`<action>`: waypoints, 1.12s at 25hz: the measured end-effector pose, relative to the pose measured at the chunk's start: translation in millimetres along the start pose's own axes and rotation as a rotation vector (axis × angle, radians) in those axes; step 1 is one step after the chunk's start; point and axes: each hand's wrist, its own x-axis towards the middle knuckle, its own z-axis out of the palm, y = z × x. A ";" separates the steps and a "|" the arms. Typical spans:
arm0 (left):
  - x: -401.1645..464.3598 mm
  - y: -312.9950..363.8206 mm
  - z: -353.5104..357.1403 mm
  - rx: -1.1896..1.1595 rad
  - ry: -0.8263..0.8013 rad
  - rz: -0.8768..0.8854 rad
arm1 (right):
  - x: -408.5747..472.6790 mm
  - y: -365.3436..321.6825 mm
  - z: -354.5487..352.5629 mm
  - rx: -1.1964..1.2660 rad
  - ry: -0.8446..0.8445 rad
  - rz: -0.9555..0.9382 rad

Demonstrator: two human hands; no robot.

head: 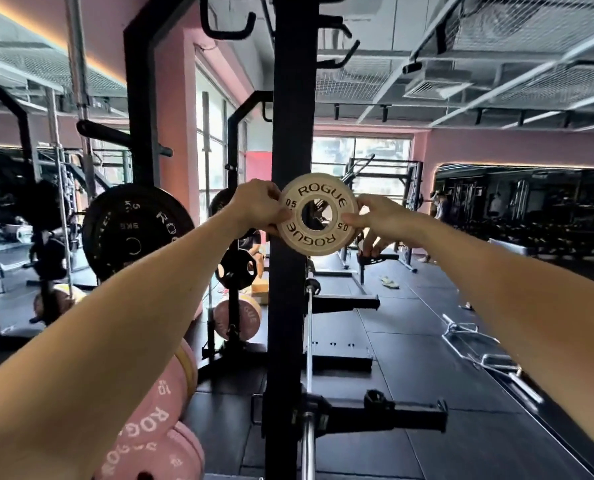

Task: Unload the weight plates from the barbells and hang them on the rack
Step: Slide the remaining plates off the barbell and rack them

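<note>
Fingers of left hand (257, 206) and right hand (380, 220) pinch the upright plate (317, 213), face toward camera, against rack post (290, 133).

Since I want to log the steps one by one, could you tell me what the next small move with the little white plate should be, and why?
Probably ease the small white plate straight forward so its centre hole slides onto a peg. Both the left hand and the right hand pinch its rim, holding it face-on in front of the black rack upright. Whether a peg sits right behind the hole is hard to tell.
</note>
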 end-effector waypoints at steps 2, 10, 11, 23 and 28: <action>-6.3 3.3 6.0 -0.009 -0.020 -0.002 | -11.5 4.6 -1.0 0.003 0.008 0.008; 0.5 -48.4 58.4 -0.070 0.018 -0.022 | -6.0 64.1 23.9 0.067 0.021 0.009; 9.0 -55.8 67.9 -0.069 0.016 -0.027 | 3.7 77.0 26.2 0.082 0.022 0.014; 61.0 -133.5 158.5 -0.050 0.023 -0.082 | 83.0 193.3 54.0 0.017 -0.023 -0.010; 8.8 -204.3 214.2 -0.076 0.034 -0.085 | 50.1 267.4 116.1 -0.012 -0.027 -0.009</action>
